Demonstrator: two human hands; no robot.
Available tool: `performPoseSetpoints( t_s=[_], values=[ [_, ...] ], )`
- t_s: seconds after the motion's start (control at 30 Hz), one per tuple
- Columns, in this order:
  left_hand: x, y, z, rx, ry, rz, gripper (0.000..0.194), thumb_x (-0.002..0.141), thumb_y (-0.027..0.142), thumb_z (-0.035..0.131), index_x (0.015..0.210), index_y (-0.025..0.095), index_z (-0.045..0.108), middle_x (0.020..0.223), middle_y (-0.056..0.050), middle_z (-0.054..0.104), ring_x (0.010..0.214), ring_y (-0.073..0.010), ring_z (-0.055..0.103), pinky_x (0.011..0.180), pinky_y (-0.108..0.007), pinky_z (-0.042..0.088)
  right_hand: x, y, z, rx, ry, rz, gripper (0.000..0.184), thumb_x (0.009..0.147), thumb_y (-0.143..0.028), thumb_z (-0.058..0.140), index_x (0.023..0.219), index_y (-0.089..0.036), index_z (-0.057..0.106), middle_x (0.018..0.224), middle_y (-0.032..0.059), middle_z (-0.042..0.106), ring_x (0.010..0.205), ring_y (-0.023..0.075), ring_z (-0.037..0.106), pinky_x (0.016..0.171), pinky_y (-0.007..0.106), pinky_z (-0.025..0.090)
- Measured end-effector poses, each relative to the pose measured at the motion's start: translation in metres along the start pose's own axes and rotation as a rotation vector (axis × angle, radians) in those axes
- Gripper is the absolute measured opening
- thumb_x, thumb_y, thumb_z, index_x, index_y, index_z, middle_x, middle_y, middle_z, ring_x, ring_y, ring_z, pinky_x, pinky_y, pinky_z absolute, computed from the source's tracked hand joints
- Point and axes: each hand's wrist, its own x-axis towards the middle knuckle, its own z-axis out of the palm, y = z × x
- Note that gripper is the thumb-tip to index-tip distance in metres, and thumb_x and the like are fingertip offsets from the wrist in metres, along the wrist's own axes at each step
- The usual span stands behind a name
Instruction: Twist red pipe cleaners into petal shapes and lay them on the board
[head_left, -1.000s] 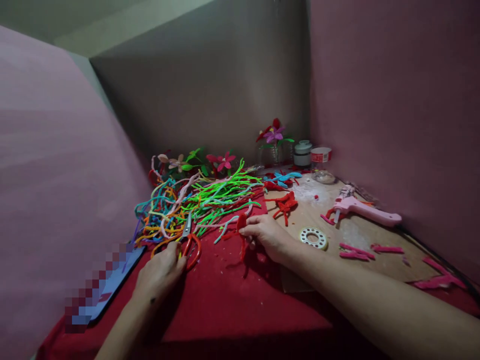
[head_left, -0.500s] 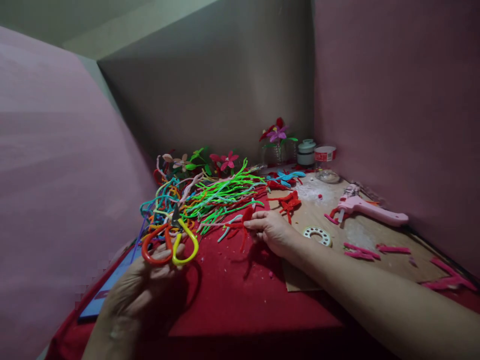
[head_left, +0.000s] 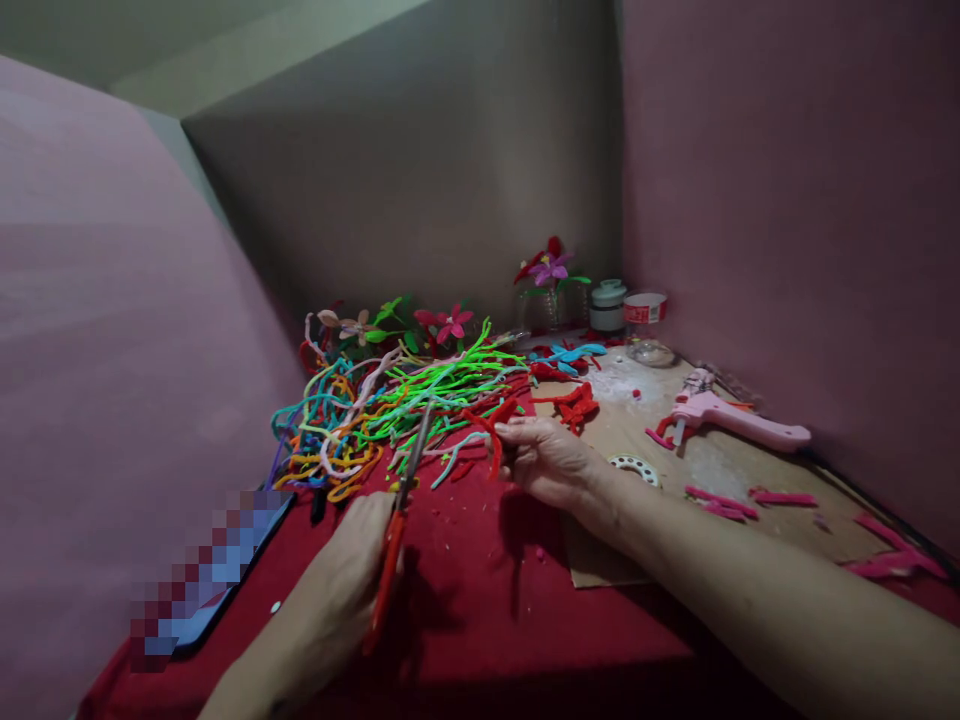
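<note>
In my left hand (head_left: 367, 540) is a pair of scissors (head_left: 390, 570), turned edge-on with the dark blades pointing up and away from me. The fingers are closed about the red handle; the yellow one is mostly hidden. My right hand (head_left: 547, 460) pinches a red pipe-cleaner piece (head_left: 496, 440) with several fuzzy ends sticking out. The blade tips stand to the left of this piece, apart from it. Behind both hands spreads a heap of pipe cleaners (head_left: 450, 375), mostly bright green, with orange, white and teal ones at the left.
A tablet or phone (head_left: 232, 570) lies at the left on the red cloth (head_left: 480, 620). On the brown board (head_left: 667, 530) rest a pink glue gun (head_left: 739, 415), a white ring with holes (head_left: 636, 468) and pink pieces (head_left: 720, 500). Pipe-cleaner flowers (head_left: 450, 322) and jars (head_left: 607, 305) stand behind.
My left hand has moved right and rotated the scissors from lying broadside to edge-on, blades forward. My right hand has lifted and turned the red piece slightly.
</note>
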Motion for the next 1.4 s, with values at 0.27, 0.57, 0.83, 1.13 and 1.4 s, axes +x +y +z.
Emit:
performPoseSetpoints(
  t_s=[0.27,0.57,0.83,1.13,1.4],
  values=[
    [0.012,0.012,0.004,0.376,-0.152,0.167,0.036,0.075,0.013,0.037,0.107,0.015,0.053,0.099,-0.013,0.059,0.087,-0.0242,0.052,0.082,-0.039,0.041,-0.004,-0.001,0.004,0.062,-0.027,0.075,0.011,0.072,-0.009,0.052,0.063,-0.012,0.057,0.052,0.0014,0.056,0.050,0.0106,0.049,0.051,0.025,0.038],
    [0.026,0.026,0.014,0.553,-0.263,0.145,0.034,0.077,0.008,0.030,0.103,0.013,0.050,0.096,-0.015,0.060,0.086,-0.0249,0.056,0.078,-0.038,0.040,0.000,0.008,-0.001,0.029,-0.045,0.113,0.010,0.063,-0.006,0.050,0.058,-0.013,0.055,0.047,-0.0001,0.051,0.045,0.0110,0.047,0.046,0.025,0.035],
    [0.032,0.038,0.014,0.688,-0.329,0.018,0.026,0.080,0.011,0.028,0.099,0.013,0.046,0.072,-0.010,0.062,0.066,-0.0236,0.062,0.055,-0.029,0.040,-0.002,0.006,0.004,-0.039,-0.008,0.099,0.008,0.060,-0.006,0.051,0.060,-0.012,0.056,0.046,-0.0014,0.049,0.045,0.0092,0.044,0.044,0.022,0.033],
    [0.027,0.031,0.014,0.721,-0.351,0.041,0.026,0.082,0.015,0.029,0.095,0.014,0.051,0.076,-0.011,0.065,0.068,-0.0255,0.064,0.053,-0.030,0.041,-0.001,0.007,0.003,-0.120,0.048,0.062,0.008,0.055,-0.007,0.053,0.059,-0.014,0.052,0.046,-0.0034,0.048,0.042,0.0087,0.043,0.041,0.022,0.034],
    [0.035,-0.025,-0.003,0.657,-0.348,-0.296,0.037,0.085,0.036,0.026,0.096,0.015,0.055,0.093,-0.015,0.066,0.084,-0.0283,0.063,0.063,-0.032,0.042,0.004,0.006,-0.002,-0.472,0.069,-0.131,0.010,0.059,-0.016,0.060,0.067,-0.014,0.054,0.054,-0.0018,0.056,0.045,0.0078,0.045,0.043,0.021,0.030]
  ],
)
